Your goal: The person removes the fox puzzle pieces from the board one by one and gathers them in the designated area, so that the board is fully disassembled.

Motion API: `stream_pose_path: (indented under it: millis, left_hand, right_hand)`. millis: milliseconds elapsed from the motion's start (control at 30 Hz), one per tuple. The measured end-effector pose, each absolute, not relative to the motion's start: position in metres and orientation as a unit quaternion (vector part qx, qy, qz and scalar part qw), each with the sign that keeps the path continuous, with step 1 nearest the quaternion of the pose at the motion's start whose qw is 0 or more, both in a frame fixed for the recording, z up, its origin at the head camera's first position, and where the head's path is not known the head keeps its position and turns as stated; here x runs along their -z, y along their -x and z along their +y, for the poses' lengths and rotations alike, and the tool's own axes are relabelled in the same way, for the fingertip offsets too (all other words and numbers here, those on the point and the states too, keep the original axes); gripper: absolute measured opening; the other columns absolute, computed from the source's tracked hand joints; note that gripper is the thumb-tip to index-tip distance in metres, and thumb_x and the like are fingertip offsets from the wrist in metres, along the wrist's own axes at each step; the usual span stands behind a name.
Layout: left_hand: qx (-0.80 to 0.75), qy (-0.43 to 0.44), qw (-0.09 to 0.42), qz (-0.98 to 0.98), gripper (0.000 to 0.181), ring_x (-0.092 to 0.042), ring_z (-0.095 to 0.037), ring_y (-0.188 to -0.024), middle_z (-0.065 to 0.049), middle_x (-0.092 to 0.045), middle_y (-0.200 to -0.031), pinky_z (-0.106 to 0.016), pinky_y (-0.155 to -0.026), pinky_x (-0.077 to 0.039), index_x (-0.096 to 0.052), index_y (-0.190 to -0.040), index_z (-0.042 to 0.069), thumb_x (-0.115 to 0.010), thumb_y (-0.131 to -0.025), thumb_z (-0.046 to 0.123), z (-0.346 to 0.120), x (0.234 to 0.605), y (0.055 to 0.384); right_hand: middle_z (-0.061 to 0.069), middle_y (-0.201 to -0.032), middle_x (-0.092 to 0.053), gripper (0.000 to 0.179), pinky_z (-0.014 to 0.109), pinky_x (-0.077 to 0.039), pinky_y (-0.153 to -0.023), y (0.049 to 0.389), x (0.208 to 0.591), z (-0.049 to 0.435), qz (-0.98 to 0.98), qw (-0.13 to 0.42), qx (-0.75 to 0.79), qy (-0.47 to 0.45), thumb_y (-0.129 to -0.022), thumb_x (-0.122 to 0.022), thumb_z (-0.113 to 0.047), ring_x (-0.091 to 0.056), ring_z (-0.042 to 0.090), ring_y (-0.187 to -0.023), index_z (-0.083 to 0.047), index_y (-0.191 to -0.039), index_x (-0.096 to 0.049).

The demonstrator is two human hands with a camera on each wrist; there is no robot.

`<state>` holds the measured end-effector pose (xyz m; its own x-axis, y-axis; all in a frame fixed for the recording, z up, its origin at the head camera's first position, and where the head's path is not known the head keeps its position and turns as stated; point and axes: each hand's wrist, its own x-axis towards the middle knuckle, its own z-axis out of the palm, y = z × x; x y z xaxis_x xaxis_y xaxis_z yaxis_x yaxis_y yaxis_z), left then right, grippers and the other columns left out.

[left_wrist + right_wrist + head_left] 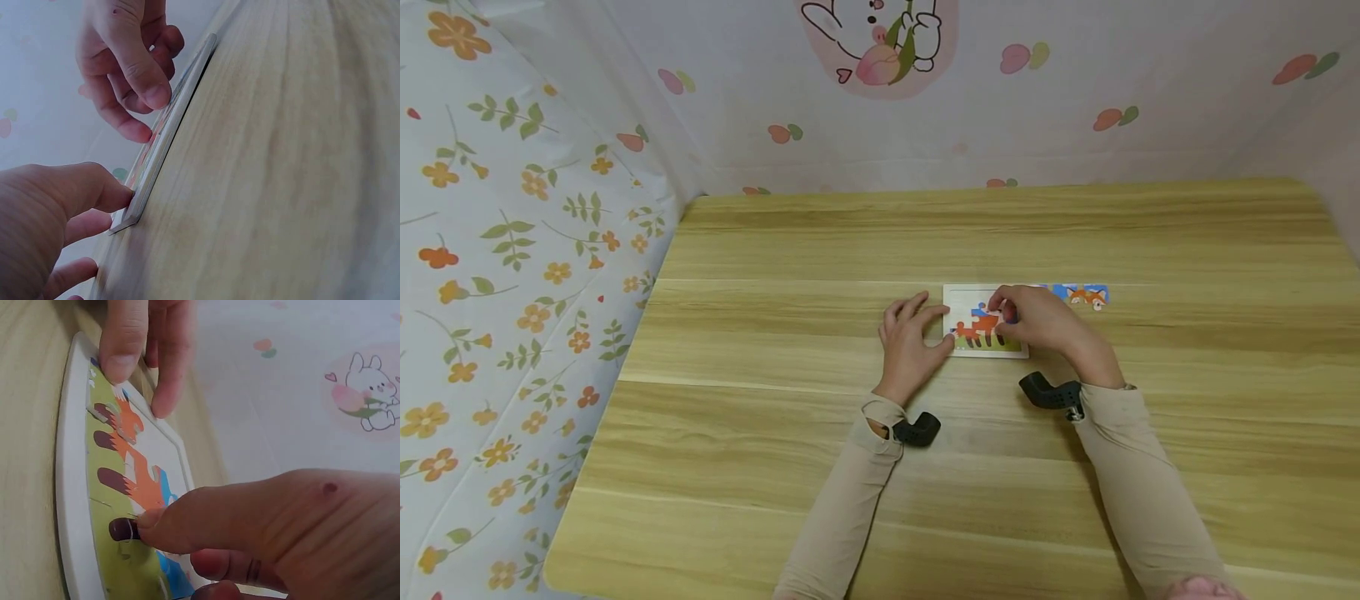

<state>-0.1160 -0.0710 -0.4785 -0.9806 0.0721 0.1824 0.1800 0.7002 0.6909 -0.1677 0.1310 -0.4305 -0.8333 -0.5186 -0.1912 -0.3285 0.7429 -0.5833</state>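
A white-framed jigsaw puzzle point(985, 352) with an orange fox picture lies on the table, partly filled. At its left edge is my left hand point(910, 343); the thumb point(115, 194) rests on the near corner and the index finger touches the side, the others spread loosely. My right hand point(1045, 321) bends over the right half of the puzzle. Its thumb point(165, 528) and curled index finger pinch a puzzle piece point(125, 529) with a dark fox leg, against the green strip. The palm hides part of the picture.
Beyond my right hand, loose puzzle pieces point(1086, 295) with a fox face on blue lie by the frame's far right. The wooden table point(775, 333) ends at a patterned cloth point(887, 142) behind. Each wrist carries a black camera mount point(1047, 392).
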Motion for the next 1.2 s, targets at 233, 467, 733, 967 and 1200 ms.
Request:
stream_pose_path:
  millis: [233,467,733,967,1200]
  left_hand:
    - [0.383,0.070,0.070,-0.918,0.035,-0.029,-0.028,-0.123,-0.006,-0.047,-0.137,-0.047,-0.099,-0.019,-0.068,-0.110,0.015,-0.070,-0.076,0.021,-0.0711,0.4783,0.1164]
    - [0.379,0.070,0.071,-0.920,0.035,-0.029,-0.027,-0.123,-0.005,-0.047,-0.137,-0.046,-0.099,-0.019,-0.068,-0.111,0.016,-0.070,-0.076,0.022,-0.0707,0.4791,0.1174]
    - [0.378,0.069,0.071,-0.921,0.035,-0.030,-0.028,-0.123,-0.005,-0.046,-0.138,-0.046,-0.099,-0.019,-0.068,-0.111,0.016,-0.070,-0.076,0.022,-0.0722,0.4780,0.1170]
    - [0.378,0.069,0.069,-0.921,0.035,-0.030,-0.028,-0.123,-0.005,-0.046,-0.137,-0.046,-0.099,-0.019,-0.068,-0.111,0.016,-0.070,-0.076,0.022,-0.0721,0.4779,0.1165]
    - [0.379,0.067,0.071,-0.920,0.035,-0.029,-0.027,-0.123,-0.005,-0.046,-0.137,-0.046,-0.098,-0.019,-0.069,-0.110,0.016,-0.071,-0.076,0.022,-0.0711,0.4791,0.1169]
  right_hand:
    - [0.005,-0.072,-0.050,0.024,0.032,-0.037,-0.060,0.1677,0.4337,0.1307,0.914,0.175,0.277,0.239,-0.080,-0.063,-0.002,-0.045,0.018,-0.062,0.001,-0.103,-0.057]
    - [0.005,-0.071,-0.048,0.022,0.032,-0.035,-0.058,0.1666,0.4330,0.1300,0.911,0.183,0.284,0.235,-0.082,-0.063,-0.001,-0.042,0.017,-0.059,0.001,-0.103,-0.056]
    - [0.005,-0.071,-0.047,0.023,0.032,-0.035,-0.056,0.1675,0.4322,0.1289,0.910,0.188,0.290,0.231,-0.082,-0.062,-0.001,-0.042,0.017,-0.058,-0.001,-0.103,-0.052]
    - [0.005,-0.072,-0.047,0.025,0.031,-0.034,-0.056,0.1673,0.4332,0.1290,0.906,0.190,0.301,0.228,-0.081,-0.062,0.000,-0.043,0.018,-0.061,-0.001,-0.103,-0.049]
    - [0.006,-0.073,-0.050,0.026,0.032,-0.037,-0.059,0.1675,0.4336,0.1299,0.907,0.179,0.299,0.236,-0.079,-0.064,0.001,-0.045,0.018,-0.063,0.000,-0.101,-0.049]
